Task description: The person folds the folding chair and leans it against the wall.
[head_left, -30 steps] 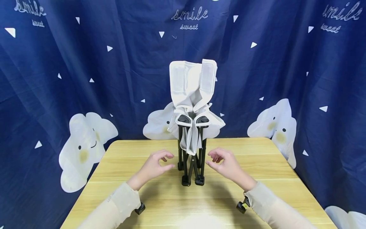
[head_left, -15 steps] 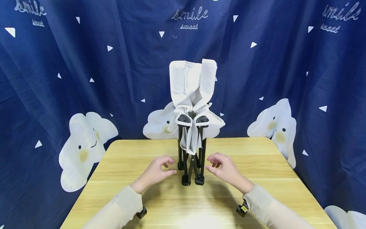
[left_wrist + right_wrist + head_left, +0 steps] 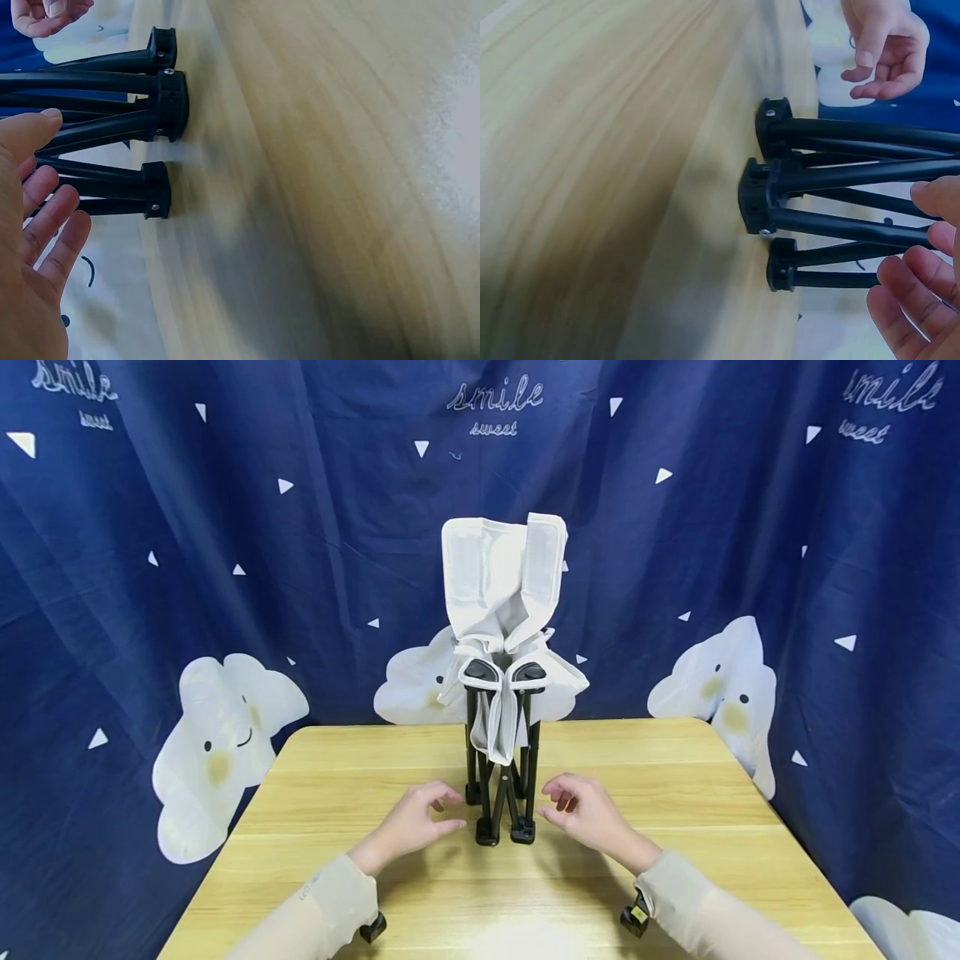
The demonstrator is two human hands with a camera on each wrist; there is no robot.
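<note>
A small folding chair (image 3: 502, 718), folded up, stands upright on the table, with white fabric (image 3: 498, 585) over black legs (image 3: 486, 793). My left hand (image 3: 416, 818) hovers just left of the legs, its fingers loosely bent and holding nothing. On the other side, my right hand (image 3: 588, 814) is near the right legs, also loosely bent with nothing in it. The black feet (image 3: 169, 105) of the chair show close up in the left wrist view. From the right wrist, the feet (image 3: 761, 196) and leg tubes (image 3: 862, 176) are seen beside my fingers (image 3: 900, 292).
The wooden table (image 3: 337, 752) has rounded far corners. Behind it hangs a dark blue curtain (image 3: 337, 552) printed with white clouds and triangles. Black wrist devices (image 3: 372, 928) sit beneath both cuffs.
Both hands have come down slightly along the chair's legs, towards its feet, and a little nearer to me. The chair stands where it was.
</note>
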